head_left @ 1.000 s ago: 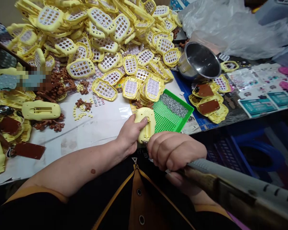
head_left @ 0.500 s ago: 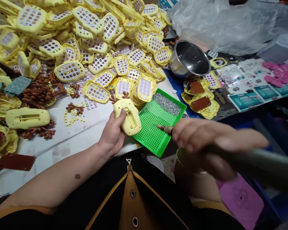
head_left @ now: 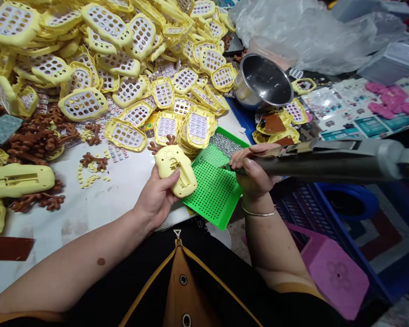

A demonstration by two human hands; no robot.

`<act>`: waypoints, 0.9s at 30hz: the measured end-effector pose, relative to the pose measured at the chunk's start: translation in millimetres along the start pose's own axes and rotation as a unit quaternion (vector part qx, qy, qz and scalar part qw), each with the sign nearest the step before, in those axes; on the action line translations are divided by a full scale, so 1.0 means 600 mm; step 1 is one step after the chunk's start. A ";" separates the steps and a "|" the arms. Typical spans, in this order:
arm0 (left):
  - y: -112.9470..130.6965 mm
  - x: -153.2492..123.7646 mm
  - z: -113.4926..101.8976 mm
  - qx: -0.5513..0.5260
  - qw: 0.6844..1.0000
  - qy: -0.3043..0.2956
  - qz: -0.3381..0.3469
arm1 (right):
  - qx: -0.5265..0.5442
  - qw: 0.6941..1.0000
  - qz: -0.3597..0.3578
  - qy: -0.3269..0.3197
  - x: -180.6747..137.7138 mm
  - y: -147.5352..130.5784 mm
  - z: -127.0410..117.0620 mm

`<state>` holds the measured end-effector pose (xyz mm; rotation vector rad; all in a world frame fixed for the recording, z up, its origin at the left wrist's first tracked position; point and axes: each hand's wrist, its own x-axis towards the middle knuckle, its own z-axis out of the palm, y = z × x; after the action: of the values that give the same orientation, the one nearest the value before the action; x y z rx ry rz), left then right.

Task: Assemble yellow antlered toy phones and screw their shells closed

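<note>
My left hand (head_left: pixel 158 195) grips a yellow toy phone (head_left: pixel 177 171) with brown antlers at its top end, thumb across its back. That back faces up and shows an open battery bay and screw holes. My right hand (head_left: pixel 255 172) is wrapped round a dark power screwdriver (head_left: pixel 310 159), its body lying across to the right. The driver's tip points left, over a green perforated tray (head_left: pixel 221 206). Small silver screws (head_left: pixel 225 143) lie heaped at the tray's far end. Just beyond the held phone stand stacked yellow front shells (head_left: pixel 198 127).
A large heap of yellow shells (head_left: pixel 111 22) fills the back left. Brown antler pieces (head_left: pixel 37 131) lie at the left, near another yellow phone (head_left: pixel 20 179). A steel bowl (head_left: pixel 266 81) stands behind the tray. Blue crates (head_left: pixel 327 227) and a pink stool (head_left: pixel 337 272) are low at the right.
My right hand has swung the screwdriver from pointing in low at the right to lying level, its tip further back toward the screws. The view has shifted slightly; the phone stays in my left hand.
</note>
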<state>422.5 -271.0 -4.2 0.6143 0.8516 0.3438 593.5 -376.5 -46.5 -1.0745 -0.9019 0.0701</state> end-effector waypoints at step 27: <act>-0.010 -0.006 -0.001 -0.015 1.000 -0.002 0.022 | 0.110 0.991 -0.033 -0.071 -0.031 -0.139 0.075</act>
<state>419.9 -277.4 -6.0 0.6074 0.8285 0.3948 521.3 -394.6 15.3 -0.8419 -1.0318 0.1880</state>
